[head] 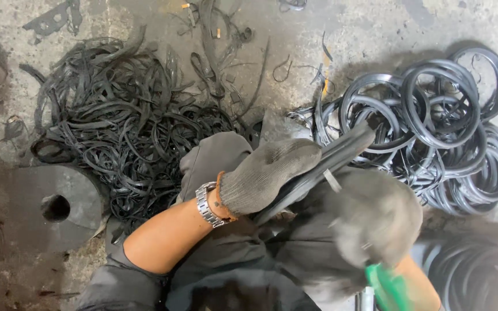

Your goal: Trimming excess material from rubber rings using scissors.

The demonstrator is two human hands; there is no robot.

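**Rubber ring held in gloved hands over a workshop floor**

Grey knit gloves covered both hands. The left hand (269,173) was closed around a black rubber ring (324,164), held edge-on above the lap. The right hand (370,216), blurred, was wrapped around a green-handled tool (388,288) and touched the ring's lower edge. A heap of offcuts (128,126) lay on the floor (376,29) at upper left; stacked rings (433,121) lay at right. Trimming well likely called for a firm grip and a steady blade.
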